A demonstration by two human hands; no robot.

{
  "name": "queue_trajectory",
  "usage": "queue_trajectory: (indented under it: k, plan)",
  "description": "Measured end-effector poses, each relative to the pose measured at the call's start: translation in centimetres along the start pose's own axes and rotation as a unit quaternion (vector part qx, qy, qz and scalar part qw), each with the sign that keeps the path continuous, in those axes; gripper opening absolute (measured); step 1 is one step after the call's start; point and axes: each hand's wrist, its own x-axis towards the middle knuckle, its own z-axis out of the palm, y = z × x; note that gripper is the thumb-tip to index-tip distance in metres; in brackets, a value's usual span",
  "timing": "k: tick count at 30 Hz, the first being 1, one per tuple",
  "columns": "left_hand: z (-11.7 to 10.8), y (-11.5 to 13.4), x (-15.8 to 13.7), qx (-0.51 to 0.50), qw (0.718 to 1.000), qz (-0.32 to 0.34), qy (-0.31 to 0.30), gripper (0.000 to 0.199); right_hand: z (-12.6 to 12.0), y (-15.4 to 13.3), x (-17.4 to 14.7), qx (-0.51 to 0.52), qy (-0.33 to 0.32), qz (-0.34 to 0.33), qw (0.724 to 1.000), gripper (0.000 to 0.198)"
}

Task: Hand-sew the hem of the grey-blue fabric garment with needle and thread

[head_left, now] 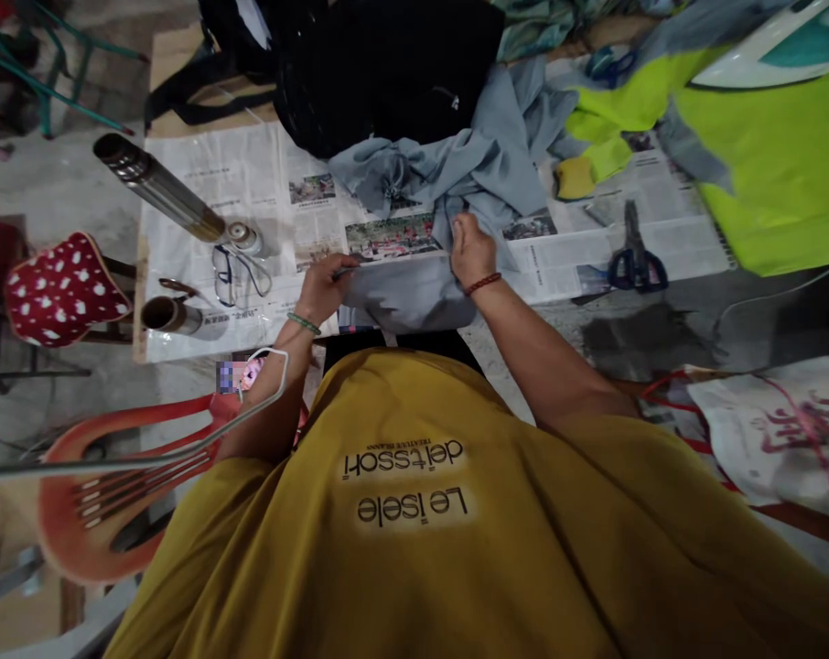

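Note:
A piece of grey fabric (411, 291) hangs over the near edge of the table, stretched between my two hands. My left hand (325, 288) is closed on its left end, with a small dark thing showing at the fingertips that I cannot make out. Closed on the right part of the fabric is my right hand (473, 249), thumb on top. From there the cloth runs back in a crumpled heap (456, 165) toward a black bag (387, 73). Newspaper (250, 165) covers the table beneath.
On the left stand a thermos flask (157, 188), a brown cup (171, 316) and eyeglasses (232, 275). Dark-handled scissors (634, 256) lie to the right, near a yellow-green garment (785, 174) with an iron (785, 50) on it. A red plastic chair (71, 494) is at my left.

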Motion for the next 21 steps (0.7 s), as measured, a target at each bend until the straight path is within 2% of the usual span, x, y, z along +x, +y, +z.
queue_trajectory:
  k: [5, 12, 17, 21]
  plan:
    - [1.6, -0.7, -1.1, 0.007, 1.0, -0.002, -0.015, 0.025, -1.0, 2.6, 1.0, 0.026, 0.058, -0.026, 0.998, 0.048]
    - [4.3, -1.2, -1.8, -0.06, 0.997, -0.049, -0.017, 0.023, -0.5, 3.8, -0.7, 0.119, 0.108, -0.06, 0.985, 0.058]
    - [5.7, -1.3, -1.9, -0.091, 0.992, -0.089, 0.016, 0.016, -1.7, 3.0, -1.0, 0.138, 0.091, -0.059, 0.984, 0.053]
    - [6.0, -1.1, -2.0, -0.101, 0.992, -0.076, 0.019, 0.015, -3.4, 2.3, -0.5, 0.166, 0.058, -0.06, 0.983, 0.05]
